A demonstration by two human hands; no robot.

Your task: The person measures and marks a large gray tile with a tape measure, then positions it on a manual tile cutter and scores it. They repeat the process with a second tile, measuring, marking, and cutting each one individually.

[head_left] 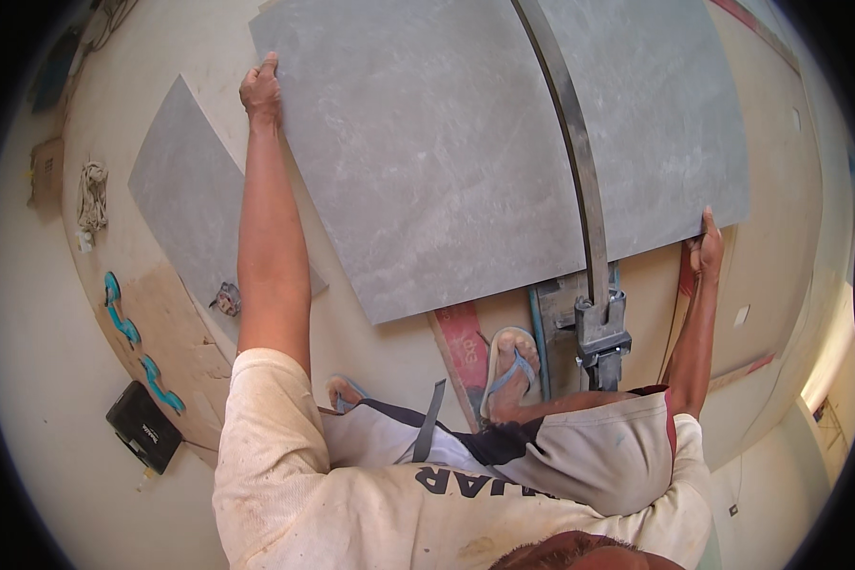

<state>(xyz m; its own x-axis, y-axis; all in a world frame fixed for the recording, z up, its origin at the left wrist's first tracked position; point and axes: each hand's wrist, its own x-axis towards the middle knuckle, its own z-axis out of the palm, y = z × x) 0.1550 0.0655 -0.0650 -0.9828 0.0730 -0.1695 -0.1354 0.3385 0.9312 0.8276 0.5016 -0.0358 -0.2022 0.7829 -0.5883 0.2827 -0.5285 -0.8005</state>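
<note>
A large grey tile [427,152] lies under the long dark rail [572,133] of a tile cutter, which crosses over its face from far to near. My left hand [261,92] is closed on the tile's left edge near the far corner, thumb pointing away from me. At the near right edge, my right hand [707,252] grips the same tile, its thumb on top and the other fingers partly hidden. The cutter's metal head [602,334] sits at the near end of the rail, beyond the tile's near edge, and neither hand touches it.
Left of my arm, another grey tile [185,161] lies on the floor with a small round object [226,298]. Farther left are teal double suction lifters [121,312], a black case [143,427] and a bundled cord [92,197]. My sandalled foot [513,366] stands beside a red strip [463,347].
</note>
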